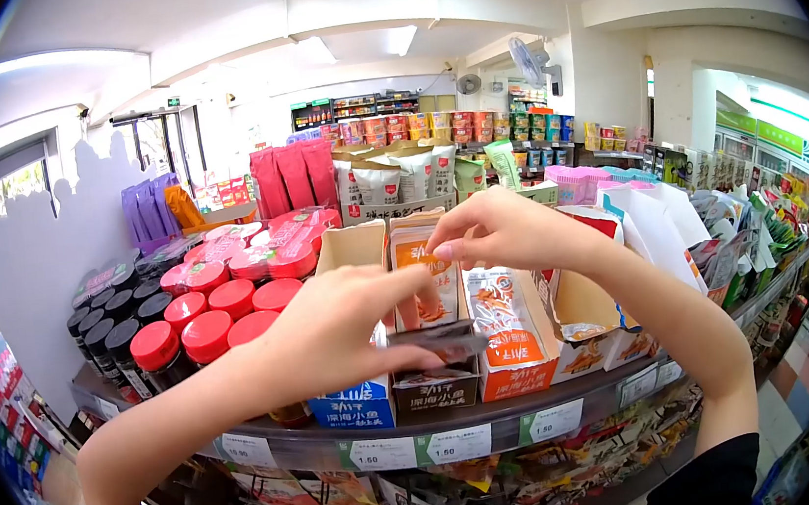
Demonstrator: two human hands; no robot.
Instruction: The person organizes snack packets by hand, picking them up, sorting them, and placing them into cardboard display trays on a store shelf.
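My left hand (pixel 334 329) reaches over the front row of snack boxes, its thumb and fingers closed on a dark snack packet (pixel 448 339). That packet lies flat above the brown display box (pixel 436 393). Higher and farther back, my right hand (pixel 496 228) has its fingertips drawn together at the upper edge of an orange snack packet (pixel 414 251). Whether those fingertips grip anything, I cannot make out. To the left is a blue display box (pixel 354 406). On the right stands an orange-fronted box (pixel 516 379) with white-and-orange packets (pixel 499 311).
Red-lidded jars (pixel 206 334) and black-lidded jars (pixel 125 341) crowd the left. A cut-open carton (pixel 582 303) sits at right. Price tags (pixel 459 444) line the shelf edge, above hanging snack bags (pixel 341 491). White pouches (pixel 378 184) and cup noodles (pixel 461 128) stand behind.
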